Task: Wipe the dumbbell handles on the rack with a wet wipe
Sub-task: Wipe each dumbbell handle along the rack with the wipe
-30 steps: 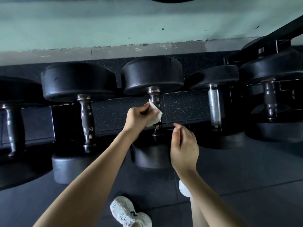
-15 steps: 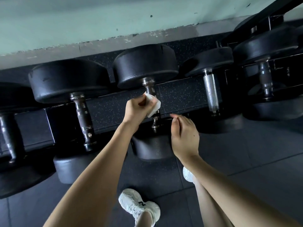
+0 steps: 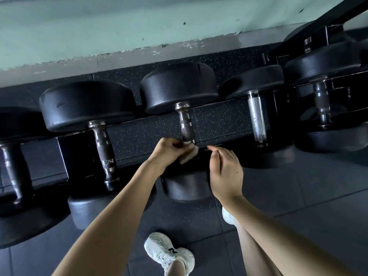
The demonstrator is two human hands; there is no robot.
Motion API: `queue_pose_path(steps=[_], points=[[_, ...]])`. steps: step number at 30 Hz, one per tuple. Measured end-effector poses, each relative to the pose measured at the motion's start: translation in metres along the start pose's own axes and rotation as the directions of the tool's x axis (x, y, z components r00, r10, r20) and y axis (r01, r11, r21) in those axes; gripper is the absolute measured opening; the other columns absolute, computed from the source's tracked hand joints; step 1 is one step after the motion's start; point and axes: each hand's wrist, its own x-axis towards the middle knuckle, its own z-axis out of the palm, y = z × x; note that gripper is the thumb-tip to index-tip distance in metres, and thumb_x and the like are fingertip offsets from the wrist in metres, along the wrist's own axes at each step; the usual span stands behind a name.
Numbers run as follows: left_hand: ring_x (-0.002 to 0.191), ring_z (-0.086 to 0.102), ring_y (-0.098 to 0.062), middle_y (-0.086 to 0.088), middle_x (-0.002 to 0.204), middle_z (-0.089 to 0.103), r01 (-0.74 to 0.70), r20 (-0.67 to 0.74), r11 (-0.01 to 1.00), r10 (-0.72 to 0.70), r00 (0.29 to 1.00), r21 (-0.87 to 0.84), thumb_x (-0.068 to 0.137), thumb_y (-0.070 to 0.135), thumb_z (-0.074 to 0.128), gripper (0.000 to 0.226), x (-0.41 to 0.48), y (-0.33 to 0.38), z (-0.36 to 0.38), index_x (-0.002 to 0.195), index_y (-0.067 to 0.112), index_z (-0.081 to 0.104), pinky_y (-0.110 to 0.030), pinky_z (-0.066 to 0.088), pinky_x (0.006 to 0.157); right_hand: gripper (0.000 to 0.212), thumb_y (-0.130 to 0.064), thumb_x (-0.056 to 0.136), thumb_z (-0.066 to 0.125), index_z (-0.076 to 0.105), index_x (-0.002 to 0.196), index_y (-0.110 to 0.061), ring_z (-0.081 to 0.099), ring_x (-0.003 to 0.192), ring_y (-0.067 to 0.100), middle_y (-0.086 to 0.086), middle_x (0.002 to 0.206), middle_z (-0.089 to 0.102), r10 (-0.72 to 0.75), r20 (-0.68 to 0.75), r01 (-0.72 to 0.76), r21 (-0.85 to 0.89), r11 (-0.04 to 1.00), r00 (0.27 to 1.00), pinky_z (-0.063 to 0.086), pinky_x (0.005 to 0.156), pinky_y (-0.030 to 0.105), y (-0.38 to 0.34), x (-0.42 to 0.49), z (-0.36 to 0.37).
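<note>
1. While the left hand (image 3: 169,152) was clenched round the wipe (image 3: 189,157), it held that wipe against the lower end of the middle handle (image 3: 186,126), at the centre of the frame.
2. The wipe was white and crumpled. It poked out past the fingers on their right side, just above the near black head (image 3: 187,188) of that dumbbell.
3. The right hand (image 3: 225,174) hung just right of the wipe with its fingers loosely curled, grasping nothing. I could not tell whether its fingertips touched the rack.
4. The rack (image 3: 149,134) ran across the frame from left to right, with the dumbbells lying across it side by side.
5. Left of the middle handle lay a dark handle (image 3: 103,150), bare of any hand. To the right lay a bright silver handle (image 3: 256,120), also untouched.
6. At the bottom centre a white shoe (image 3: 169,253) stood on the dark floor (image 3: 318,206), and a pale green wall (image 3: 119,26) filled the top of the frame.
</note>
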Motion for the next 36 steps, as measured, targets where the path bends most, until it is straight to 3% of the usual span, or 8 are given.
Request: queue_pose_path(steps=[6,11,15,20,24,28,32,36], points=[[0.063,0.062,-0.008,0.005,0.065,0.069,0.100,0.064,0.979,-0.090,0.994,-0.178,0.080,0.017,0.073,0.004,0.003,0.004,-0.002,0.078,0.014,0.070,-0.013,0.048,0.058,0.048,-0.026,0.089,0.027,0.070,0.100,-0.007,0.053,0.093,0.010,0.003,0.099,0.071,-0.010,-0.007,0.010,-0.001,1.000,1.000,0.047,0.091,0.044,0.002,-0.001,0.000],[0.052,0.058,0.000,0.001,0.060,0.062,0.045,-0.064,0.977,-0.033,0.997,0.209,0.081,0.022,0.073,0.019,-0.001,0.013,-0.001,0.079,0.003,0.071,-0.008,0.041,0.046,0.048,-0.025,0.089,0.026,0.069,0.098,-0.005,0.055,0.092,0.014,0.005,0.098,0.071,-0.016,-0.003,0.016,-0.008,1.000,1.000,0.047,0.091,0.047,0.000,-0.001,-0.001],[0.069,0.067,-0.021,-0.012,0.068,0.069,0.081,-0.219,0.876,0.028,0.975,0.475,0.080,0.028,0.072,0.025,-0.009,0.019,0.008,0.073,0.003,0.071,-0.026,0.052,0.062,0.045,-0.023,0.089,0.028,0.068,0.090,-0.004,0.061,0.085,0.026,0.007,0.090,0.070,-0.005,-0.011,0.005,-0.013,1.000,1.000,0.049,0.087,0.049,0.000,-0.001,-0.001],[0.059,0.061,-0.009,-0.011,0.079,0.069,0.091,-0.234,0.963,-0.152,0.960,-0.252,0.083,0.024,0.072,0.030,-0.011,0.028,0.009,0.096,-0.003,0.070,-0.020,0.050,0.058,0.049,-0.027,0.089,0.026,0.069,0.098,-0.005,0.061,0.093,0.024,0.006,0.098,0.071,0.016,0.001,-0.016,-0.002,1.000,1.000,0.047,0.092,0.050,-0.002,-0.001,-0.002],[0.065,0.058,-0.012,-0.005,0.072,0.065,0.025,-0.337,0.901,-0.188,0.923,-0.433,0.084,0.026,0.071,0.022,0.004,0.039,0.007,0.077,0.006,0.069,-0.025,0.049,0.074,0.050,-0.027,0.089,0.025,0.069,0.101,-0.006,0.061,0.095,0.020,0.004,0.099,0.070,0.010,0.012,-0.010,-0.002,1.000,1.000,0.046,0.093,0.048,-0.002,-0.001,-0.003],[0.052,0.057,0.002,0.010,0.052,0.061,-0.069,-0.322,0.872,-0.104,0.941,-0.484,0.090,0.021,0.064,0.031,0.016,0.052,0.003,0.062,0.008,0.059,-0.007,0.044,0.059,0.050,-0.026,0.087,0.025,0.069,0.100,-0.006,0.060,0.096,0.018,0.002,0.100,0.070,0.025,0.017,-0.026,0.004,1.000,1.000,0.046,0.095,0.046,-0.003,-0.002,-0.003],[0.076,0.064,-0.008,0.000,0.081,0.070,-0.026,-0.374,0.964,-0.078,0.924,-0.266,0.089,0.035,0.062,0.035,0.017,0.047,0.004,0.083,0.002,0.072,-0.004,0.041,0.057,0.050,-0.025,0.087,0.025,0.070,0.098,-0.005,0.062,0.094,0.021,0.004,0.099,0.071,0.021,0.019,-0.021,-0.007,1.000,1.000,0.047,0.094,0.044,-0.004,-0.001,-0.003],[0.084,0.066,-0.015,-0.006,0.090,0.073,-0.019,-0.450,1.000,0.025,0.893,0.018,0.083,0.037,0.068,0.027,0.004,0.045,0.014,0.090,0.012,0.075,-0.020,0.046,0.068,0.049,-0.023,0.087,0.025,0.070,0.096,-0.005,0.063,0.090,0.027,0.006,0.096,0.072,0.024,0.016,-0.024,-0.017,1.000,1.000,0.047,0.092,0.043,-0.005,0.000,-0.003]])
